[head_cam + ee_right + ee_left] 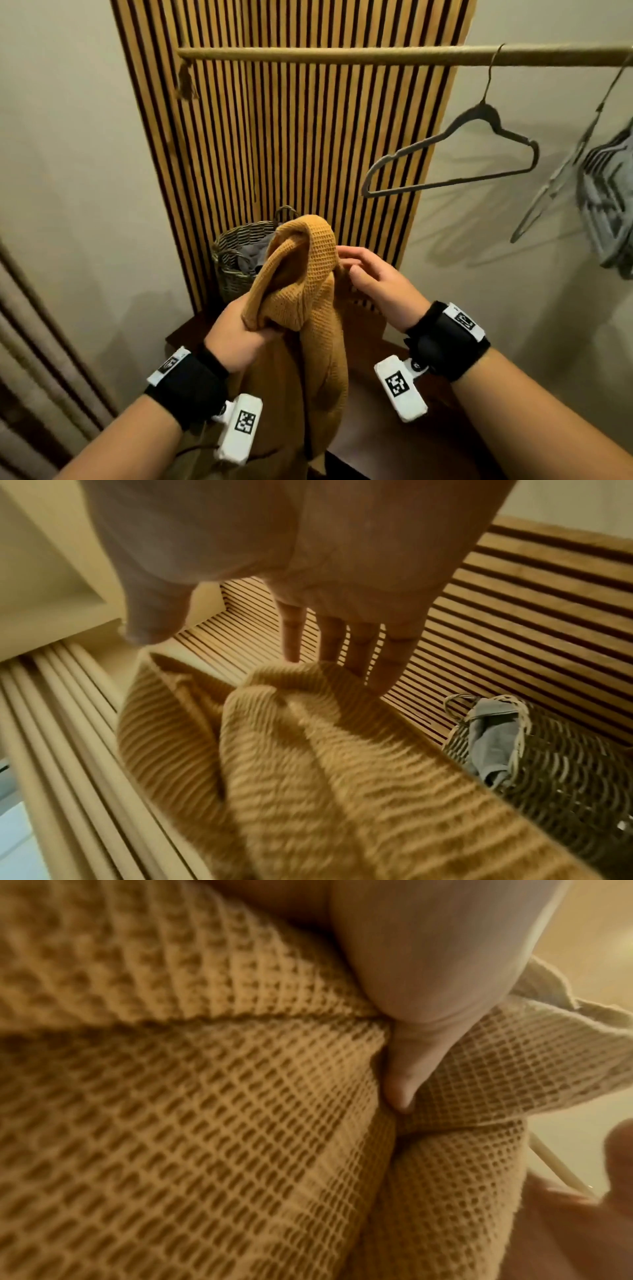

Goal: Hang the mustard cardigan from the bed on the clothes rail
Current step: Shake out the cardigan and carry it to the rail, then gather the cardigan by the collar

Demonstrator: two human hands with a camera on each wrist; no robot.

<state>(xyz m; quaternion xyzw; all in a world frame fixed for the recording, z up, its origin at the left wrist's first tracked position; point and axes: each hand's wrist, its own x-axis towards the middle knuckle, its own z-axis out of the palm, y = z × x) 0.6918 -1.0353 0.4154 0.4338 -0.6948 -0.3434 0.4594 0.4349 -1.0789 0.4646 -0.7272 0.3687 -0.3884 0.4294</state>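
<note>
The mustard waffle-knit cardigan (308,308) hangs bunched in front of me. My left hand (239,329) grips a gathered fold of it near the top; in the left wrist view the knit (205,1096) fills the picture around my thumb (411,1053). My right hand (373,274) is beside the top fold with straight, relaxed fingers (387,664) just touching the cloth (325,750). The wooden clothes rail (376,54) runs across above. An empty dark hanger (455,157) hangs on it to the upper right.
A wicker basket (236,260) with grey cloth stands behind the cardigan against a slatted wood panel (291,137). Several grey hangers (603,192) cluster at the far right. A dark low surface (383,346) lies below. A curtain (30,342) falls at the left.
</note>
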